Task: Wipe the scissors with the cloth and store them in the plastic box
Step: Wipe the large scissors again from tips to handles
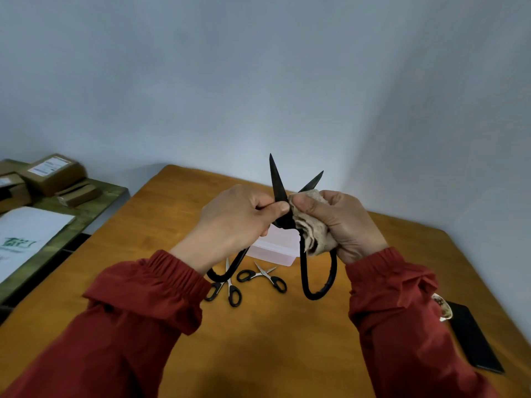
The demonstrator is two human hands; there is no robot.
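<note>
Above the table [258, 340] the left hand [238, 216] is pinching the open black scissors [276, 179] near the pivot while the right hand [342, 222] is gripping the cloth [309, 231] round their right blade (wiping step, plastic box [275, 249] just beyond), so closing them is likely coming next.

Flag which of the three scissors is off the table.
The big all-black pair, blades open, gripped by the left hand and, through the cloth, the right hand. The two small silver-bladed pairs lie on the table.
</note>
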